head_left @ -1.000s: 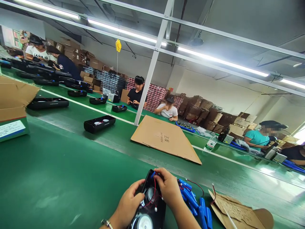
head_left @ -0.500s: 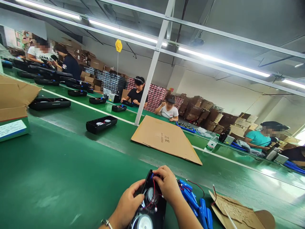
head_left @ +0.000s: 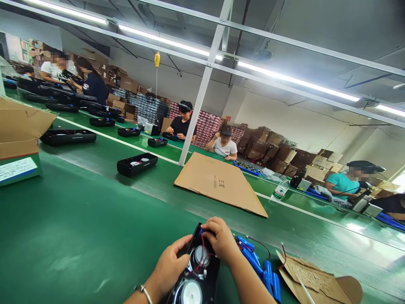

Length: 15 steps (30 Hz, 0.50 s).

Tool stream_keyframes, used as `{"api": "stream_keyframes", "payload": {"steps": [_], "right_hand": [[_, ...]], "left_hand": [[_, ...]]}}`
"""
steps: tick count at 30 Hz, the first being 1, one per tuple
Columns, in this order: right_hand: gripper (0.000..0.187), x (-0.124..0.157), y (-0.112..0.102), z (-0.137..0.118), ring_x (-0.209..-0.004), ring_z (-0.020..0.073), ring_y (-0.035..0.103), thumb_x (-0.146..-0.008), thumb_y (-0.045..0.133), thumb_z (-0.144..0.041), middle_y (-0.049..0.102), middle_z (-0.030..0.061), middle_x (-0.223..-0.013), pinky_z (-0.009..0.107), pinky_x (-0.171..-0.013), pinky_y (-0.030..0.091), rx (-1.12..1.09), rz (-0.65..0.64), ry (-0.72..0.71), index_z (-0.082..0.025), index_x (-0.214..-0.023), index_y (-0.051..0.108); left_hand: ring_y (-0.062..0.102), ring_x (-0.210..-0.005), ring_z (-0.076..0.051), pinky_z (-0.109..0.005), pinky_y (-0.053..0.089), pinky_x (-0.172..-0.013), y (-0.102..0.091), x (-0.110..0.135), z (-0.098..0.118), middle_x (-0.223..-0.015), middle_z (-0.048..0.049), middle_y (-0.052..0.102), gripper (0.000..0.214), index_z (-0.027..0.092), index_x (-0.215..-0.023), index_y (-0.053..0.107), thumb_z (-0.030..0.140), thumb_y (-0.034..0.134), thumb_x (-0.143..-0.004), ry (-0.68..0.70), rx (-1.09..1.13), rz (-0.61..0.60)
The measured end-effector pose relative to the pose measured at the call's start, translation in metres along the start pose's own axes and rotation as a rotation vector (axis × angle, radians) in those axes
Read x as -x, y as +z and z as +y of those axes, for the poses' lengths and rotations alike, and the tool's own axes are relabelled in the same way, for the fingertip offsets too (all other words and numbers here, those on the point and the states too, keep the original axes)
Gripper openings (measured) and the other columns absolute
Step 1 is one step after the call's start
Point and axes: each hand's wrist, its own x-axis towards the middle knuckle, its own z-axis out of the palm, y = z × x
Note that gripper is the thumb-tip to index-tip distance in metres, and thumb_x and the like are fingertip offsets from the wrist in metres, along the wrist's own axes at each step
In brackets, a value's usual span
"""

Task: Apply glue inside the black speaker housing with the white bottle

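Note:
A black speaker housing (head_left: 212, 276) with two round silver-backed speakers and red and black wires lies at the bottom centre, tilted away from me. My left hand (head_left: 172, 261) is closed round its left side, thumb over the rim. At the far end of the housing, my right hand (head_left: 221, 238) has its fingers bent down into the corner, by a bit of blue and the red wire; the fingertips are partly hidden, so what they pinch does not show clearly. Right of that forearm is a pile of blue battery packs (head_left: 253, 257) with leads.
A flat cardboard sheet (head_left: 218, 183) lies ahead, a water bottle (head_left: 280, 190) right of it. Another open housing (head_left: 136, 164) rests on the green bench (head_left: 79, 228). A cardboard piece (head_left: 319, 274) holds small bits at right; an open carton (head_left: 22, 131) stands left. Several co-workers sit opposite.
The housing and my hands have shifted very slightly up in view, showing more of the near speaker. My grip looks the same. The open housing ahead moved slightly right.

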Motion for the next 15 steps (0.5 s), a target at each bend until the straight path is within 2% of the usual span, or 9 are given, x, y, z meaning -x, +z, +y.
{"api": "stream_keyframes", "payload": {"steps": [4, 6, 8, 10, 13, 15], "right_hand": [[0.019, -0.007, -0.006, -0.013, -0.087, 0.0173, 0.053, -0.075, 0.061, -0.020, 0.063, 0.0006, -0.084, 0.030, -0.082, 0.042, 0.073, -0.008, 0.003, -0.030, -0.088, 0.070], [0.022, -0.003, -0.013, -0.016, -0.093, 0.0178, 0.053, -0.076, 0.059, -0.021, 0.063, 0.0007, -0.094, 0.031, -0.087, 0.041, 0.104, 0.008, 0.021, -0.032, -0.092, 0.069], [0.031, 0.015, -0.026, -0.009, -0.105, 0.0198, 0.051, -0.080, 0.051, -0.023, 0.060, 0.0037, -0.111, 0.036, -0.095, 0.037, 0.130, 0.069, 0.070, -0.028, -0.107, 0.064], [0.041, 0.052, -0.043, 0.012, -0.116, 0.0240, 0.046, -0.084, 0.040, -0.028, 0.054, 0.0108, -0.122, 0.043, -0.101, 0.034, 0.179, 0.198, 0.182, -0.019, -0.121, 0.054], [0.056, 0.129, -0.072, 0.059, -0.112, 0.0334, 0.049, -0.077, 0.039, -0.048, 0.056, 0.0149, -0.120, 0.054, -0.097, 0.036, 0.385, 0.479, 0.467, -0.014, -0.119, 0.055], [0.057, 0.180, -0.090, 0.083, -0.101, 0.0404, 0.055, -0.072, 0.041, -0.052, 0.059, 0.0181, -0.111, 0.062, -0.084, 0.043, 0.486, 0.584, 0.665, -0.015, -0.110, 0.060]], "left_hand": [[0.057, -0.111, -0.024, -0.034, 0.041, -0.101, -0.001, 0.001, 0.000, -0.119, -0.0095, 0.064, 0.058, 0.010, -0.118, 0.057, 0.018, 0.052, -0.061, -0.009, 0.054, -0.018], [0.060, -0.106, -0.025, -0.035, 0.043, -0.098, -0.002, 0.002, 0.001, -0.117, -0.0110, 0.065, 0.059, 0.009, -0.119, 0.055, 0.019, 0.052, -0.061, -0.022, 0.074, -0.023], [0.061, -0.103, -0.025, -0.035, 0.046, -0.095, -0.001, 0.003, 0.002, -0.117, -0.0120, 0.065, 0.060, 0.008, -0.120, 0.053, 0.021, 0.052, -0.062, -0.028, 0.087, -0.024], [0.062, -0.103, -0.025, -0.034, 0.047, -0.092, 0.000, 0.004, 0.002, -0.119, -0.0124, 0.064, 0.058, 0.008, -0.120, 0.053, 0.022, 0.052, -0.063, -0.031, 0.095, -0.016], [0.063, -0.101, -0.024, -0.033, 0.049, -0.089, 0.002, 0.003, -0.002, -0.120, -0.0121, 0.063, 0.054, 0.009, -0.119, 0.053, 0.022, 0.052, -0.066, -0.036, 0.103, -0.011], [0.062, -0.102, -0.023, -0.032, 0.049, -0.089, 0.003, 0.002, -0.005, -0.121, -0.0122, 0.062, 0.054, 0.009, -0.120, 0.052, 0.021, 0.051, -0.067, -0.040, 0.105, -0.005]]}}
